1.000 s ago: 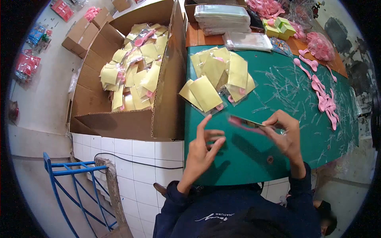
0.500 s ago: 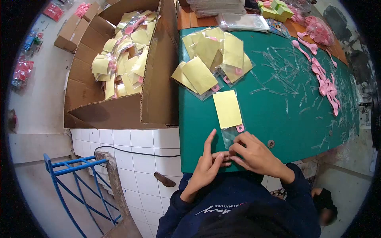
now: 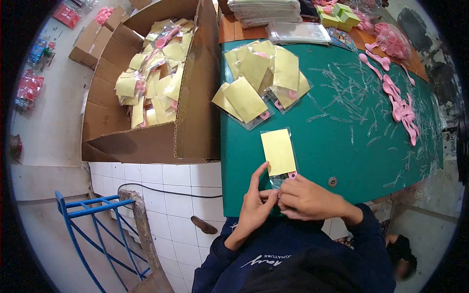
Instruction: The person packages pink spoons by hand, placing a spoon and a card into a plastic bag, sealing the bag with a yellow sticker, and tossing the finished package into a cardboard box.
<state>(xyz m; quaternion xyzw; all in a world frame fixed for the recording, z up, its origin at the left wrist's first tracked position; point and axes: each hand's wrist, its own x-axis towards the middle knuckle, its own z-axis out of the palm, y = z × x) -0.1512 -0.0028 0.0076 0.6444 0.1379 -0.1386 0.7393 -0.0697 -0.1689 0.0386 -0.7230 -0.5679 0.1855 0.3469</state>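
Note:
In front of me lies a clear plastic bag [image 3: 294,155] with a yellow card [image 3: 278,151] in it. The end of a pink spoon [image 3: 292,175] shows below the card. My left hand [image 3: 256,198] pinches the bag's near end between thumb and fingers, its index finger stretched up to the card's lower left corner. Right beside it, my right hand [image 3: 308,198] is closed on the same end, its fingertips curled under and partly hidden. Beyond the bag lies a pile of similar packed bags [image 3: 254,68] with yellow cards and pink spoon ends.
A cardboard box [image 3: 198,97] full of packed bags stands left of the green table [image 3: 332,146]. To the right lie loose pink spoons [image 3: 400,107] and scattered clear strips [image 3: 347,93]. Stacked plastic bags [image 3: 298,33] sit at the back. Another person [image 3: 401,254] shows at lower right.
The bag with the yellow card has moved closer to me. My right hand has come down and left against my left hand, whose index finger now reaches the card.

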